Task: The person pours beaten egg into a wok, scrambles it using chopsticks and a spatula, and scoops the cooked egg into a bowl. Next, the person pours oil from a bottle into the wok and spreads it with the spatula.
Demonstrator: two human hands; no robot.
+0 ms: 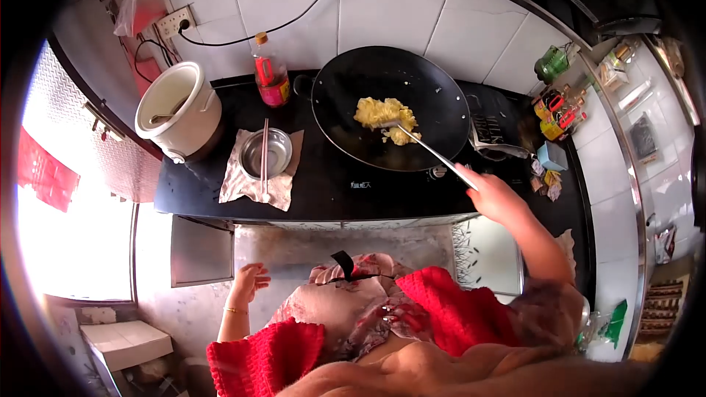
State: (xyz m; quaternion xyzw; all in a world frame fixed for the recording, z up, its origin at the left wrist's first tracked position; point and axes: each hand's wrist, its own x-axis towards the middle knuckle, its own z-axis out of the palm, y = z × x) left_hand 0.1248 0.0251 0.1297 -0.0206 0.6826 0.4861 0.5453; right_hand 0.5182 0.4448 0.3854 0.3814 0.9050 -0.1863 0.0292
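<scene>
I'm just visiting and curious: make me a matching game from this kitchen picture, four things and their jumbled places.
Things:
1. Round silver metal bowl
2. Soft yellow lumpy food
3. Long silver metal spatula
4. Large round white pot

Places:
A. In the person's bare right hand
B. At the left end of the black countertop
C. On a crumpled beige cloth
D. Inside the wide black wok

Pairs: 1-C, 2-D, 3-A, 4-B

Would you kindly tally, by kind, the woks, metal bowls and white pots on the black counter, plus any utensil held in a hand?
Wok: 1
Metal bowl: 1
White pot: 1
Metal utensil, in the right hand: 1
Total: 4
</scene>
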